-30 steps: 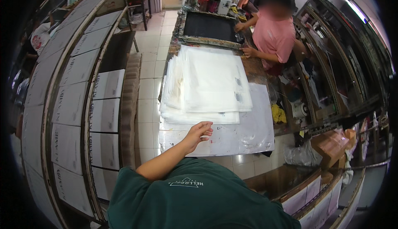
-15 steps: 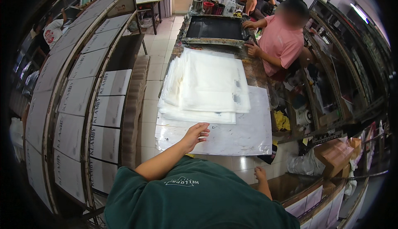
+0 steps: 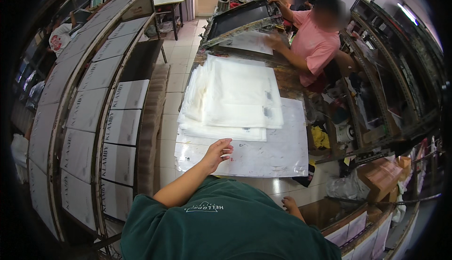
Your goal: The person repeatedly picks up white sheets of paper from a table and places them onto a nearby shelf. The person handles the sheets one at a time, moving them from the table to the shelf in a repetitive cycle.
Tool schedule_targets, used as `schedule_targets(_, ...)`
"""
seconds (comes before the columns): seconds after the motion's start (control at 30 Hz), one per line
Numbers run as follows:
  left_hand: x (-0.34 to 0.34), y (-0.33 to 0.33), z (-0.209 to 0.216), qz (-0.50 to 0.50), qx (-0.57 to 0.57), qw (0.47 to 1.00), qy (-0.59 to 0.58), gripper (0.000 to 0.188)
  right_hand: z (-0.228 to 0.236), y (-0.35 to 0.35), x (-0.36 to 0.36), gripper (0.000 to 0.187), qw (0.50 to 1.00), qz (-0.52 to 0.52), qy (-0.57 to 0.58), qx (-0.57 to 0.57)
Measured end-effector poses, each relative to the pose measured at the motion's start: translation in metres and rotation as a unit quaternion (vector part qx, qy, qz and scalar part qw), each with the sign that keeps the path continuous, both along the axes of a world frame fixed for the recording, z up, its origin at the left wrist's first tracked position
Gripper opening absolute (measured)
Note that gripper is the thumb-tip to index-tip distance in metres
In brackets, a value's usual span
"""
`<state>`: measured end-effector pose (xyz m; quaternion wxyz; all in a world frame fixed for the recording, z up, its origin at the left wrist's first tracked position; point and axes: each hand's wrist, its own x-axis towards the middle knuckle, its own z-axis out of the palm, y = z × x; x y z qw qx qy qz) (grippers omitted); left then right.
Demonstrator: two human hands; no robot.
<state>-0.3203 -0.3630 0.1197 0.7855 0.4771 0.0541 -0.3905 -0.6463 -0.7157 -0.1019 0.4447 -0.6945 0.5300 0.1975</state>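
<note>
Item: your left hand, flat on the large clear plastic sheet at the near end of the long worktable, fingers loosely apart and clamped on nothing; against a second ago it has barely shifted, so the sheet stays pinned, not lifted. Item: stack of white translucent plastic bags, just beyond the fingertips. Item: your right hand, low by your green shirt, fingers' spread cannot be told
</note>
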Motion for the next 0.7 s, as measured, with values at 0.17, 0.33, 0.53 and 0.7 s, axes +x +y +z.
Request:
schedule_targets(0.17, 0.014, -0.009, 0.001, -0.006, -0.009, 1.0, -0.007, 0.034, 0.012, -0.004, -0.008, 0.04, 0.999, -0.031, 0.02, 0.021)
schedule_targets(0.33, 0.038, -0.027, -0.006, -0.016, -0.01, 1.0, -0.004, 0.038, 0.016, 0.016, -0.009, 0.046, 0.998, -0.062, -0.011, 0.002)
schedule_targets(0.53, 0.084, -0.06, -0.024, 0.008, -0.016, 1.0, -0.012, 0.041, 0.017, 0.034, -0.013, 0.044, 0.999, -0.038, -0.027, 0.002)
schedule_targets(0.7, 0.151, -0.098, -0.042, 0.058, -0.048, 0.997, -0.003, 0.05, -0.032, 0.026, -0.074, 0.042, 0.996, -0.036, -0.074, -0.035)
